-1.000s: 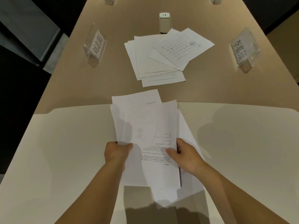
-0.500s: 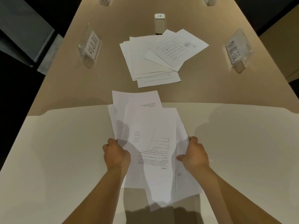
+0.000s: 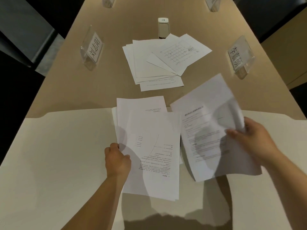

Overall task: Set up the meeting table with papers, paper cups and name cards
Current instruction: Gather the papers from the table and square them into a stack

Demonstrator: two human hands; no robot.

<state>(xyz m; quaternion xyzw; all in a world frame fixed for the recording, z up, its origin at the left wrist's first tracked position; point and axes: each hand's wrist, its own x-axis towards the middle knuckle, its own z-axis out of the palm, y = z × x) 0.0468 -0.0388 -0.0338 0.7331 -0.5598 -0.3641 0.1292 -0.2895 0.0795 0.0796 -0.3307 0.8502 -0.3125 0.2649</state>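
My left hand grips the left edge of a stack of printed papers lying near me on the table. My right hand pinches the right edge of a separate printed sheet, lifted and tilted to the right of the stack. A second loose pile of papers lies further out at the table's middle. Two clear name card stands face outward: the left name card and the right name card. No paper cups are in view.
The tan table has a cream near section. A small white and beige device sits beyond the far paper pile. Two more card stands show at the top edge. Dark floor lies on both sides.
My right hand has pulled a sheet off the stack and swung it up and to the right. My left hand stays on the stack's left edge.
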